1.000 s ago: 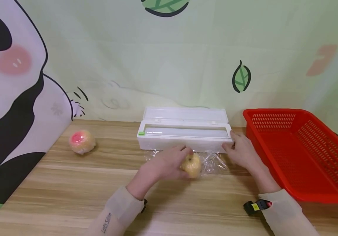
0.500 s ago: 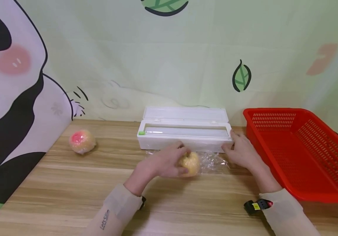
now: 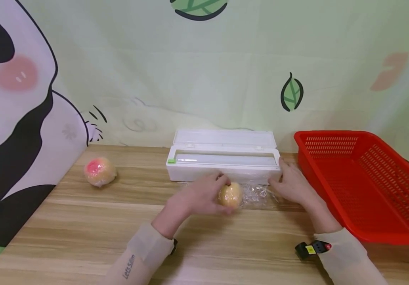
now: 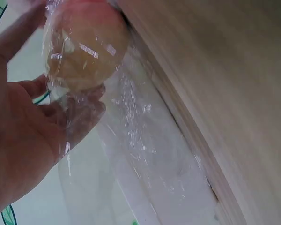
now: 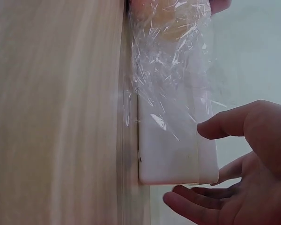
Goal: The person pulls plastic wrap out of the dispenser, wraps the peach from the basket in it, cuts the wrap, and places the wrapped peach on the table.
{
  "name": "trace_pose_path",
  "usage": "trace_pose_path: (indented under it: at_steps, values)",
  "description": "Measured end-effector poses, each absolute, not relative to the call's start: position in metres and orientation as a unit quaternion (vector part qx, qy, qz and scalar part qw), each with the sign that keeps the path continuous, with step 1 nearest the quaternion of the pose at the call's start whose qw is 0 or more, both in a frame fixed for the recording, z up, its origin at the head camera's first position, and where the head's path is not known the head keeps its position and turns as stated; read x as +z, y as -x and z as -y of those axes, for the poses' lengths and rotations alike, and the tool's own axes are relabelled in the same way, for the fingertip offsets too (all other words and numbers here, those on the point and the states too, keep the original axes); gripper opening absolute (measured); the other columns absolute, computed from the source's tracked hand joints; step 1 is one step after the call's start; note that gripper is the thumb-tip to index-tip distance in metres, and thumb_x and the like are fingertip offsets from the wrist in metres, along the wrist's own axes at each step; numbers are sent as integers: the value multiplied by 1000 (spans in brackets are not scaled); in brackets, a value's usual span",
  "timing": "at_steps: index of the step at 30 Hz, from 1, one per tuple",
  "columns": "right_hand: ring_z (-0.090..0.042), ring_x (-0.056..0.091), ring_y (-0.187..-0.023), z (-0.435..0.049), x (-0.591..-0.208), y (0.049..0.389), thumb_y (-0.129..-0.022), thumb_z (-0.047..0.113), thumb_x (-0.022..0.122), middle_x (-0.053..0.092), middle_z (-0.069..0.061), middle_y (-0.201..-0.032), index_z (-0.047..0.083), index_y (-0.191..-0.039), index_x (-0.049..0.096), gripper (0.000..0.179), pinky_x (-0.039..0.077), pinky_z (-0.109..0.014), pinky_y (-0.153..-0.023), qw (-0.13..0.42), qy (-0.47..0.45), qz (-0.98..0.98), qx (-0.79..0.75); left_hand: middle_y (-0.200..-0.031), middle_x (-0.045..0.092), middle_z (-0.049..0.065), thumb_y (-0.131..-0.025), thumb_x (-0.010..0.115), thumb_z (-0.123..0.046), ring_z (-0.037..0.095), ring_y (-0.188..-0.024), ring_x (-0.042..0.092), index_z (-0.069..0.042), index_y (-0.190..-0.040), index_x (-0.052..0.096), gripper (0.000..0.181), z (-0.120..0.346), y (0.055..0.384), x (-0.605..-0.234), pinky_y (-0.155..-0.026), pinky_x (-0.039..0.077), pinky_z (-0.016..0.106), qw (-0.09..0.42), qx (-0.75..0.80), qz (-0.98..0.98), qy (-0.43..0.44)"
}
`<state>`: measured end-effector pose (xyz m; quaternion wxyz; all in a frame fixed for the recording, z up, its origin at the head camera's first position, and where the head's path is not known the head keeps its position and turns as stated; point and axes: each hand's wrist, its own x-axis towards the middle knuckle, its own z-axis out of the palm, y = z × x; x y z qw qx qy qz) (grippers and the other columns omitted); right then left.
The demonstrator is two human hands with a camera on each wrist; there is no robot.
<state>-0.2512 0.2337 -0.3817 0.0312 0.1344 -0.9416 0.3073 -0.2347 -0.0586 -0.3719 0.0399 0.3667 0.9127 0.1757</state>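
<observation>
A yellowish apple (image 3: 231, 195) with a pink blush, wrapped in clear cling film, sits on the table before the white cling film dispenser (image 3: 204, 173). My left hand (image 3: 204, 196) holds it from the left, thumb on the near side and fingers on the far side. Loose cling film (image 5: 164, 93) stretches from the apple across the dispenser's front. At the dispenser's right end, my right hand (image 3: 291, 182) grips the corner, its thumb on the front and its fingers round the end. The dispenser's lid (image 3: 226, 138) stands raised behind it.
Another film-wrapped apple (image 3: 100, 172) with a pink patch lies at the left of the wooden table (image 3: 83, 237). A red plastic basket (image 3: 372, 190) stands close to my right forearm. Behind everything hangs a printed cloth (image 3: 226, 79).
My left hand has turned the apple, so the stem hollow that showed before is out of sight, and shifted it slightly towards the dispenser. My right hand has stayed on the dispenser's end.
</observation>
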Motion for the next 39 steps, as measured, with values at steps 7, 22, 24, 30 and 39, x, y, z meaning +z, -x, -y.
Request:
trace_pose_path:
  at_steps: [7,22,24,30,39]
  values:
    - [-46,40,-128,-227,-376,244,-90,12,73,44,-29,-146,-2,-154,35,76,43,-70,-98,42,-114,941,316,-121,52,6,-77,91,-43,20,-102,57,-8,-130,53,74,56,233,-377,-90,54,34,10,133,-920,-369]
    - [-44,40,-121,-219,-363,238,-82,12,82,44,-30,-140,-1,-132,57,57,48,-59,-92,68,-81,935,338,-125,57,6,-87,82,-45,20,-112,57,-7,-136,53,68,61,238,-373,-98,49,37,32,148,-920,-363]
    - [-38,47,-106,-219,-365,240,-82,10,82,55,-25,-121,1,-113,64,36,50,-49,-81,91,-91,934,334,-126,57,6,-87,82,-45,21,-115,57,-8,-137,53,69,62,238,-372,-100,49,38,37,152,-919,-361]
    - [-21,49,-67,-215,-379,244,-83,-4,75,55,-2,-68,8,-80,65,16,43,-31,-59,114,-166,936,290,-120,57,3,-85,85,-42,18,-108,58,-9,-133,54,66,65,239,-370,-95,51,36,61,171,-921,-344]
    - [-20,52,-68,-213,-382,242,-85,-1,75,60,-2,-72,6,-85,70,8,46,-32,-60,93,-167,941,280,-119,59,2,-87,82,-46,15,-103,58,-8,-138,48,73,69,239,-366,-89,52,32,90,209,-913,-338]
